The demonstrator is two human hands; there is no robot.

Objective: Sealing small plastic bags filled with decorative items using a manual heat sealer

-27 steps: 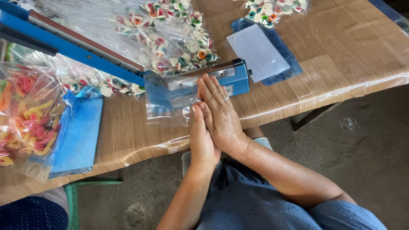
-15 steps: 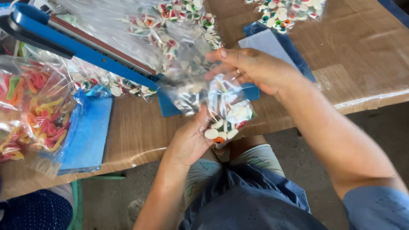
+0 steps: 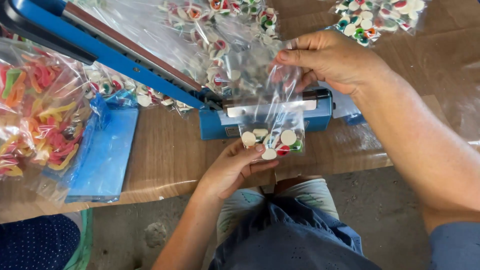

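Observation:
A small clear plastic bag (image 3: 272, 112) with round white, red and green candies at its bottom hangs in front of the blue heat sealer (image 3: 220, 117). My right hand (image 3: 330, 57) pinches the bag's top edge above the sealer's base. My left hand (image 3: 235, 167) cups the bag's filled bottom from below, thumb on the candies. The sealer's blue arm (image 3: 105, 55) is raised and runs to the upper left.
The wooden table (image 3: 165, 155) carries a big bag of colourful gummy worms (image 3: 40, 115) at the left, a blue plastic sheet (image 3: 102, 155), and clear bags of round candies (image 3: 200, 35) behind the sealer and at the top right (image 3: 380, 17). Another person's dark dotted clothing (image 3: 35, 247) shows bottom left.
Both hands were pressed flat together at the sealer. Then they lifted the small candy bag; now my right hand holds its top higher and my left supports the bottom.

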